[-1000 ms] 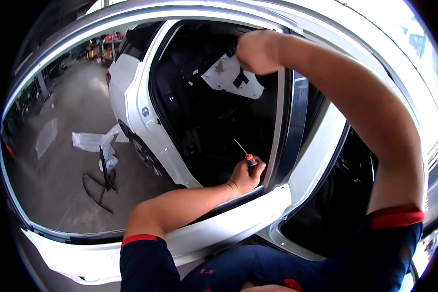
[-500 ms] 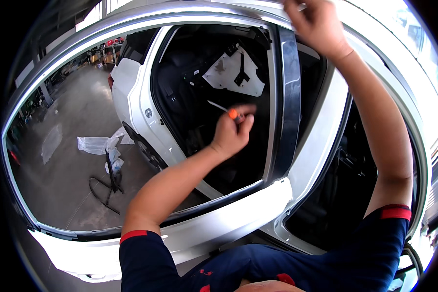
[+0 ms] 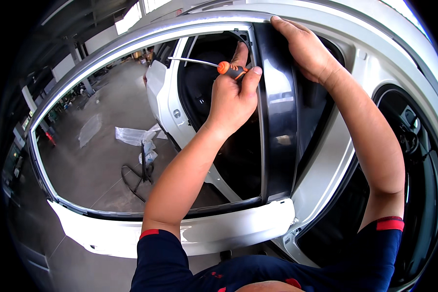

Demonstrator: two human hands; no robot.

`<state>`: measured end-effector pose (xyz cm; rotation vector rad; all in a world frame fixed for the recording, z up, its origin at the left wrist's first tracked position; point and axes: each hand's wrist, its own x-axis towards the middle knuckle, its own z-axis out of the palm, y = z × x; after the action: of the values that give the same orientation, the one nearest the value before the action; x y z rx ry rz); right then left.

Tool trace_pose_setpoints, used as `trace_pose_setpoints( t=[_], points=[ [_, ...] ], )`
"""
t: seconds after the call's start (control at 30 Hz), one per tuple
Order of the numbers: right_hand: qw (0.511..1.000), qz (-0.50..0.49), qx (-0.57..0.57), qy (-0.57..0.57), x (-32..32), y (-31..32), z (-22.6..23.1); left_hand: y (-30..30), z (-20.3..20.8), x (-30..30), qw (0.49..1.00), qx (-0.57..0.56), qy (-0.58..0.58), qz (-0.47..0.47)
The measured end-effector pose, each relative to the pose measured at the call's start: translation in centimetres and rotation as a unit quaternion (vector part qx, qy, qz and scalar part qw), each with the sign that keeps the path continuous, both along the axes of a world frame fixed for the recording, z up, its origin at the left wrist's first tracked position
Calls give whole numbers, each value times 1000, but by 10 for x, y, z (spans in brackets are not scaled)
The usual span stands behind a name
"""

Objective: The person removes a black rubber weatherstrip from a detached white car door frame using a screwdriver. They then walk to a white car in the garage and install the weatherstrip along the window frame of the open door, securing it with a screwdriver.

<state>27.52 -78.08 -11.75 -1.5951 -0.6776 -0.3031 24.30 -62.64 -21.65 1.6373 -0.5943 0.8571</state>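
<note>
My left hand [image 3: 231,100] is closed round the black and orange handle of a screwdriver [image 3: 233,70]. Its metal shaft points left across the window opening. My left index finger stretches up close to the upper inside corner of the window frame, by a dark strip there. Beside it, my right hand [image 3: 309,51] grips the top corner of the white car door's frame [image 3: 180,24], at the upper end of the glossy black pillar trim [image 3: 280,117]. Some right fingers are hidden behind that edge.
The door's white lower panel [image 3: 228,226] runs across below my forearms. Through the window opening show the car's rear side [image 3: 175,114], clear plastic sheeting [image 3: 131,135] and a black rubber strip [image 3: 143,170] on the grey floor. The front door opening lies to the right.
My left hand has risen to the window frame's upper corner with the screwdriver, its shaft now nearly level. My right hand has come down onto the frame's top corner. The view has shifted.
</note>
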Motion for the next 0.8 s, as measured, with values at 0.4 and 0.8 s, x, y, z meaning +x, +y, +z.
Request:
trace_pose_setpoints(
  t=[0.4,0.8],
  points=[
    [994,102,-8,34,-1,-12,5,-3,9,-2,997,-37,55,25],
    [995,90,-25,31,1,-10,5,-11,14,-5,997,-40,46,39]
  ],
)
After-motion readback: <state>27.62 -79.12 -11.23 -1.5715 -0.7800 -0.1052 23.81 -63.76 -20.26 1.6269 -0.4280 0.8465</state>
